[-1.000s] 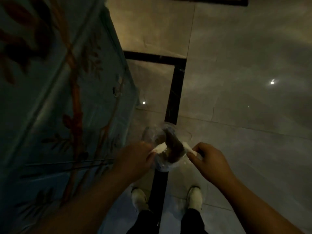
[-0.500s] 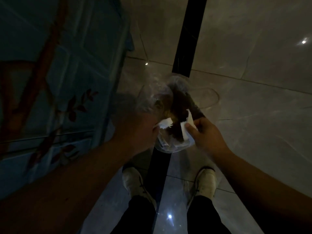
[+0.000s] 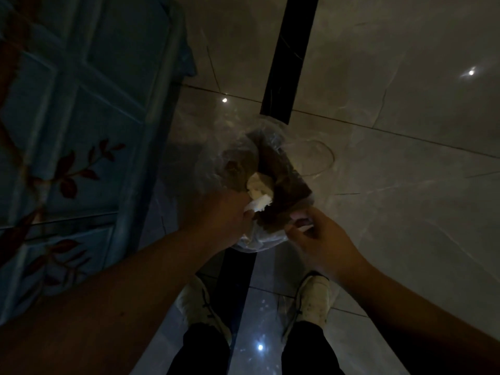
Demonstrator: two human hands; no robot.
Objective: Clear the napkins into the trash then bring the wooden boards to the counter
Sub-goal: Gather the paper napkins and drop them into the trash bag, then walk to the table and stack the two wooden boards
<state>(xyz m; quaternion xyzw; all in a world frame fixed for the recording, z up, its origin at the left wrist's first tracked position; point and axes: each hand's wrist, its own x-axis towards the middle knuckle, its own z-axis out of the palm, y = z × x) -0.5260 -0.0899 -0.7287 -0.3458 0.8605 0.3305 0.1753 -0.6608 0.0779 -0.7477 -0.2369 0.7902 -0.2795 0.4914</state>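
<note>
Napkins: white crumpled wad sitting in mouth of clear plastic trash bag, bag held up over floor, not resting on anything I can confirm. Left hand grip closed on bag rim w/ a bit of napkin pinched at fingertips. Right hand grip closed on other side of rim, small white scrap showing between fingers, prob more napkin, too dim to be sure. Bag already has brown stuff inside, can't ID it. Wooden boards not in view, so 2nd half of task not started imo

Risks:
- wad sits high at the opening, not pushed down. If either hand lets go of rim early, mouth collapses and napkin tips out onto floor
- thin film bag, both hands pulling rim apart, could tear or slip out of pinch
- scrap in right hand may stick to fingers and get carried off instead of dropped in
- low light, easy to miss a dropped piece on pale tile

Surface/room: glossy grey marble-look tile floor w/ black inlay strip running btwn the feet, ceiling lights reflecting as bright dots. White sneakers, dark trousers. Blue painted cabinet w/ red leaf pattern along left, standing on floor just beside bag. Room dark overall
</note>
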